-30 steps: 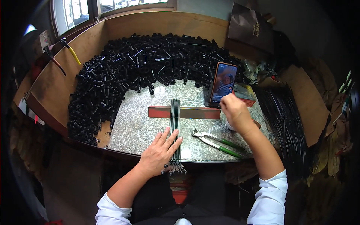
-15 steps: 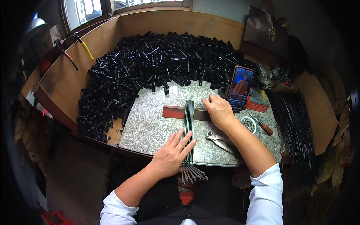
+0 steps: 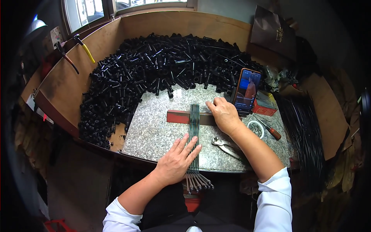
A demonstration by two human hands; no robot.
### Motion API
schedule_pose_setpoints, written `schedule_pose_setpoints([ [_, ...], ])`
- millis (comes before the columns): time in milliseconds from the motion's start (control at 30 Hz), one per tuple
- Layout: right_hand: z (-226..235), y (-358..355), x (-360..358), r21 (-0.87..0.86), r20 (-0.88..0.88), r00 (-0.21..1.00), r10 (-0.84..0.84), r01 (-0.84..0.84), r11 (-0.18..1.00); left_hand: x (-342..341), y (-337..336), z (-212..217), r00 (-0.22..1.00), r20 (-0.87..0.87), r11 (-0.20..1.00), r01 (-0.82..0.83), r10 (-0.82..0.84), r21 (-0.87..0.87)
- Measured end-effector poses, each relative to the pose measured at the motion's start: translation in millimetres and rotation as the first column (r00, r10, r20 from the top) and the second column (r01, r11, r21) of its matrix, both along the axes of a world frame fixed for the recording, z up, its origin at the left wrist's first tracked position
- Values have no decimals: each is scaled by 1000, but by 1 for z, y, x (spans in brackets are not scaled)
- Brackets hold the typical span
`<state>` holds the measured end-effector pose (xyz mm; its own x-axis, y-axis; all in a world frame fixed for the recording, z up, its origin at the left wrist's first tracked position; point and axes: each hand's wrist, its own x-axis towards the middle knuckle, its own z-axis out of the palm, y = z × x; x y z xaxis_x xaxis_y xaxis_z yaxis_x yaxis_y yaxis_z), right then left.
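Since a second ago, our right hand (image 3: 224,115) has moved from the phone (image 3: 247,91) onto the red bar (image 3: 178,116), pressing flat, fingers unclenched. Our left hand (image 3: 176,160) lies spread on the row of thin rods (image 3: 193,131) crossing that bar mid-slab, so both now steady it. Pliers (image 3: 228,147) lie nearby.

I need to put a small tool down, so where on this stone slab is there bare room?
Bare stone lies between the black tube pile and the rod bundle, left of the left hand. Right of the right hand it is crowded: pliers, small bowl, phone.
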<state>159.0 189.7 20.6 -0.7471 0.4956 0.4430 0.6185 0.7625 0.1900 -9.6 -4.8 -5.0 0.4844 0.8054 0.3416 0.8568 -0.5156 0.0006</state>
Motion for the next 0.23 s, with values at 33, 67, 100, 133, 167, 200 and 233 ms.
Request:
schedule_pose_setpoints([
  [33,0,0,-1,1,-2,1000,-2,2,1000,1,-1,2,999,39,999,2,-1,-45],
  [67,0,0,-1,3,-16,1000,6,-6,1000,1,-2,3,997,77,996,6,1,-90],
  [100,-1,0,-2,5,-30,999,14,-14,1000,1,-2,3,997,76,996,8,-1,-89],
  [133,-1,0,-1,5,-32,999,11,-11,1000,1,-2,4,997,83,995,9,-1,-96],
  [167,-1,1,-1,6,-30,999,14,-14,1000,2,-2,5,996,90,995,11,-1,-104],
  [200,-1,1,-1,6,-28,999,16,-16,1000,2,-2,4,996,84,996,11,-3,-94],
  [233,-2,2,-1,8,-38,999,22,-22,1000,1,-1,2,997,79,996,12,-5,-84],
])
